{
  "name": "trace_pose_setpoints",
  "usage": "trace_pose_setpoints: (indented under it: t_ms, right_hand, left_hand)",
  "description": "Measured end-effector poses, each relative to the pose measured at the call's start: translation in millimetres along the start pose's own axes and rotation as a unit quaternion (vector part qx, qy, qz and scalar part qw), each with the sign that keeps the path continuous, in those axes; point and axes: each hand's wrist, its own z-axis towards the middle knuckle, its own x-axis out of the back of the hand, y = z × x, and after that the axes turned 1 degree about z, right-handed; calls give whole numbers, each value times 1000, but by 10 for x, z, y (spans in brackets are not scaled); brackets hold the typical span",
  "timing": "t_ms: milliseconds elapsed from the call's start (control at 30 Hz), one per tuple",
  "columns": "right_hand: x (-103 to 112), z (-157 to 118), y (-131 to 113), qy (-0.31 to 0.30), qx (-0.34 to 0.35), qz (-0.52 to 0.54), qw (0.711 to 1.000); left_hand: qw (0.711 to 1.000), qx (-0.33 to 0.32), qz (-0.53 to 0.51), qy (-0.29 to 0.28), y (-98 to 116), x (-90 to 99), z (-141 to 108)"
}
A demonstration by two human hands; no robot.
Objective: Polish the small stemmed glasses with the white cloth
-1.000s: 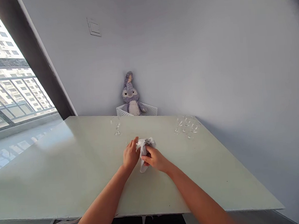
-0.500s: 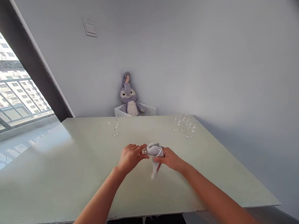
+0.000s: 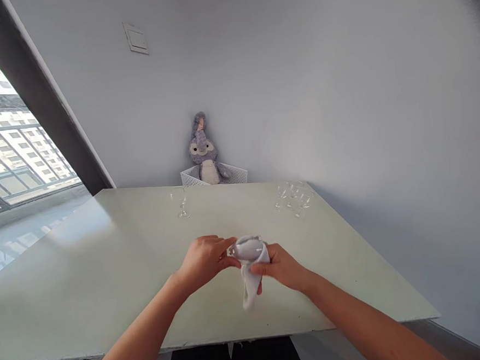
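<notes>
1. Pale green table (image 3: 107,277) and plain wall (image 3: 340,85) surround your work; the stemmed glass (image 3: 232,250) is tilted onto its side between your hands, above the table's near half.
2. Your left hand (image 3: 203,259) has its fingers closed on the glass near its foot end.
3. Your right hand (image 3: 286,265) grips the white cloth (image 3: 250,283), which wraps the bowl and hangs down at one end.
4. Compared with a second ago, both hands are nearer you and the glass shows more clearly; the bowl now seems well supported by the cloth.
5. Farther out, you have one upright glass (image 3: 183,212) at left and apparently three stemmed glasses (image 3: 304,200) at right.
6. Beyond the far edge, count one plush toy (image 3: 210,171) in one white basket (image 3: 239,174).
</notes>
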Motion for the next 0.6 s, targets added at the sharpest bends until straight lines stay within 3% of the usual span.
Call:
trace_pose_setpoints:
  t_ms: [100, 133, 200, 267, 333, 400, 467, 500, 533, 600]
  right_hand:
    - [36, -116, -229, -105, 43, -182, 977]
    - [58, -132, -270, -119, 43, -199, 972]
    - [88, -125, -262, -107, 15, -164, 980]
    - [74, -82, -152, -32, -22, -57, 998]
    - [15, -41, -15, 61, -48, 72, 994]
    - [-63, -41, 57, 99, -55, 131, 985]
    - [-117, -95, 27, 60, -39, 62, 995]
    - [-125, -136, -19, 25, -20, -7, 999]
    - [-120, -180, -72, -14, 3, -83, 996]
    - [-78, -250, -157, -71, 45, -201, 976]
  left_hand:
    - [960, -25, -213, -182, -76, -4, -65]
    - [946, -30, -251, -201, -70, -28, -85]
    - [963, -13, -231, -141, -6, -87, -120]
    - [995, 11, -103, 3, 96, -132, -143]
    - [993, 1, 39, 109, 178, -142, -155]
    - [985, -17, 109, 129, 201, -115, -163]
    - [993, -1, 77, 89, 166, -67, -176]
    - [999, 6, 24, 39, 138, -44, -185]
    - [999, 6, -43, -29, 112, -26, -197]
    - [970, -16, -174, -171, 86, -17, -222]
